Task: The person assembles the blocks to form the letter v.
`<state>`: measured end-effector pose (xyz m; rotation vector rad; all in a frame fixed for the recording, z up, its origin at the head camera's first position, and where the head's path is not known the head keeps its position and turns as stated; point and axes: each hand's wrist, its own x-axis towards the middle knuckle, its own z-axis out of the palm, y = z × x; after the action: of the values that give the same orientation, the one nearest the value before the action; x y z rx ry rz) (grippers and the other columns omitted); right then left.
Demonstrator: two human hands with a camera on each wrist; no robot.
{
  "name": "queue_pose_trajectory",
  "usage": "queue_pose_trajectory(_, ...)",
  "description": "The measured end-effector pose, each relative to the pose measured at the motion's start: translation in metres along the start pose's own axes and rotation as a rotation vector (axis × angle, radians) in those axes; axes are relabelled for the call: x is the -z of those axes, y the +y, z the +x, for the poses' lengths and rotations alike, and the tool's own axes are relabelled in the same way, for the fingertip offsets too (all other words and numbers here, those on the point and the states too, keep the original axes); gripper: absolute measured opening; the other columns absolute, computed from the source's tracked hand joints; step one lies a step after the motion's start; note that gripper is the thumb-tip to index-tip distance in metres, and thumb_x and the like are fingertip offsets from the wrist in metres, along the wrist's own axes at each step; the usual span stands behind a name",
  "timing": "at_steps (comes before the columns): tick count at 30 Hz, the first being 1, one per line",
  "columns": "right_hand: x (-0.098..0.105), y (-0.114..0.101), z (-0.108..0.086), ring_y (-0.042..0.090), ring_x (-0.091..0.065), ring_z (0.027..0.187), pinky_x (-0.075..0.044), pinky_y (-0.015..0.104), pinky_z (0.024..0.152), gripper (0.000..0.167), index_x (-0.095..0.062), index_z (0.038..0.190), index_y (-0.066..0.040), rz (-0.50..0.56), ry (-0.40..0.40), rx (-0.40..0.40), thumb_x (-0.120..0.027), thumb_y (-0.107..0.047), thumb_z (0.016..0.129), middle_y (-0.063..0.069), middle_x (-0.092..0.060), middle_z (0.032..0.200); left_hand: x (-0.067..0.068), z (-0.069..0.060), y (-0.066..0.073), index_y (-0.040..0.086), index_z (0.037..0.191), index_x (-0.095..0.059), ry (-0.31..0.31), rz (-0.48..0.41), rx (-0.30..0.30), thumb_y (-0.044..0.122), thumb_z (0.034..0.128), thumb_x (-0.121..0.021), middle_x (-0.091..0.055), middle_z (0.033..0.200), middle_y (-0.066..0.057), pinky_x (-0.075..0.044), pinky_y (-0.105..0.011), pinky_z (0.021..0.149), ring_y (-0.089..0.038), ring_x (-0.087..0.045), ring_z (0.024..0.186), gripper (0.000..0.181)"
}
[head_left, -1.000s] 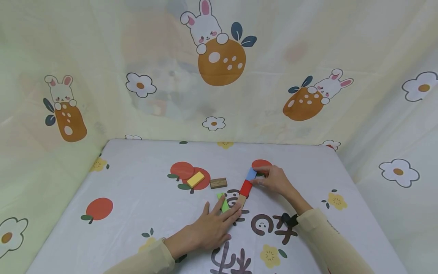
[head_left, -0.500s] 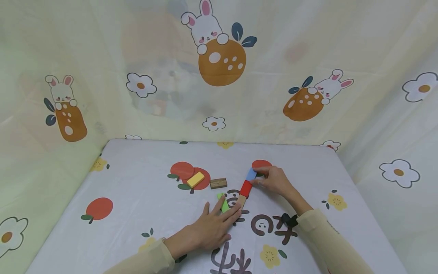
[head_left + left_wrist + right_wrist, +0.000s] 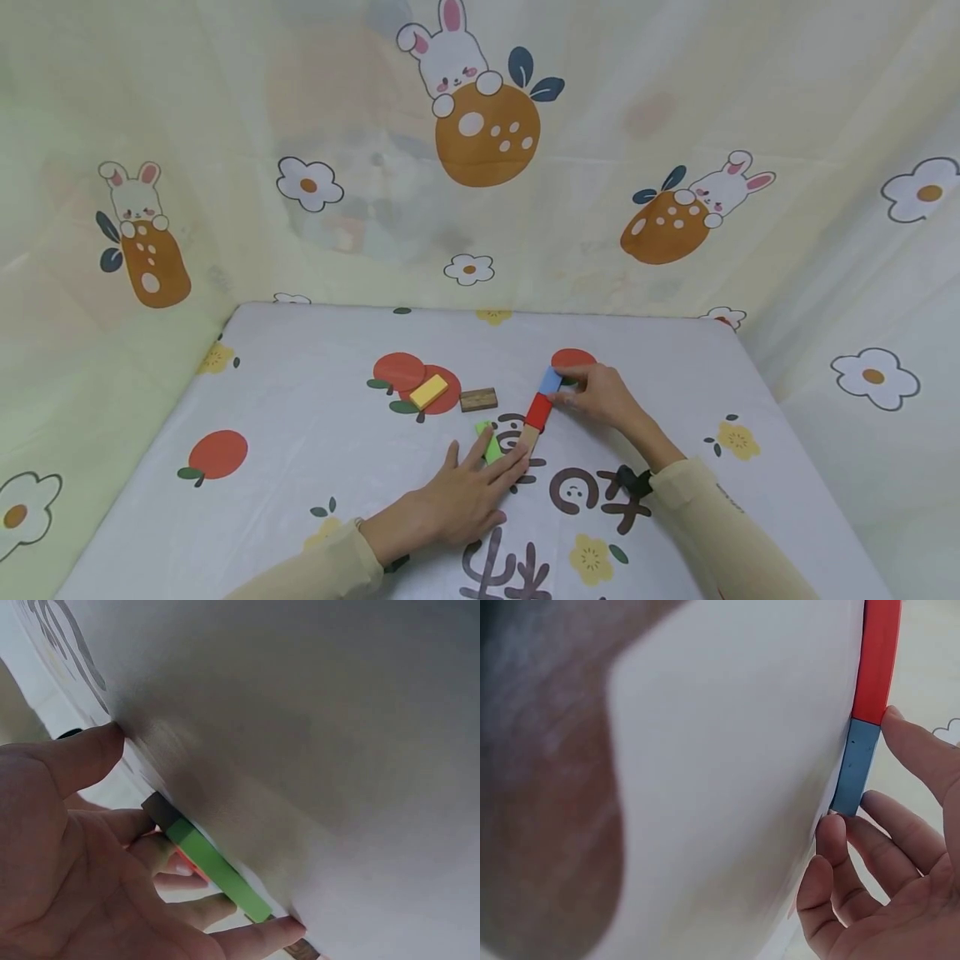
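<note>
A tan wooden block, a red block and a blue block lie end to end in a slanting row on the cloth. My right hand pinches the blue one, thumb near its joint with the red and fingertips at its far end. In the right wrist view, the blue block meets the red block. My left hand lies with fingers spread, fingertips touching the tan block and partly covering it. A green block lies beneath its spread fingers, also partly covered.
Left of the row lie a dark brown wood-grain block and a yellow block. The white tablecloth has printed fruit, flowers and letters. A patterned curtain hangs behind and along both sides.
</note>
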<state>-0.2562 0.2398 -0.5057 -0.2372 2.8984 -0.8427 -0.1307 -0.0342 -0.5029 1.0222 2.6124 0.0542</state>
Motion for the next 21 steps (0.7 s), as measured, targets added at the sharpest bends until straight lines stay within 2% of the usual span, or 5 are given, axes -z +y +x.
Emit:
queue_pose_trajectory(12,0.0012,-0.0024,-0.0026,0.021,-0.053,0.082,-0.045,0.029,0.068,0.056,-0.069,0.141,-0.01,-0.006,0.008,0.028,-0.084,-0.028,0.091,0.009,-0.069,0.093,0.0005,-0.0002,0.0003,0.04,0.17,-0.016,0.004,0.018,0.003,0.053,0.1023,-0.062,-0.006,0.18,0.019,-0.034,-0.071,0.123,-0.034,-0.009,0.168,0.083)
queue_pose_trajectory(21,-0.0001,-0.0011,-0.0041,0.02,-0.053,0.081,-0.045,0.029,0.068,0.057,-0.068,0.141,-0.008,-0.001,0.017,0.055,-0.084,-0.027,0.09,0.009,-0.068,0.093,0.0009,-0.001,0.0003,0.04,0.17,-0.016,0.008,0.027,0.002,0.053,0.1029,-0.061,-0.007,0.18,0.019,-0.035,-0.07,0.123,-0.034,-0.009,0.168,0.082)
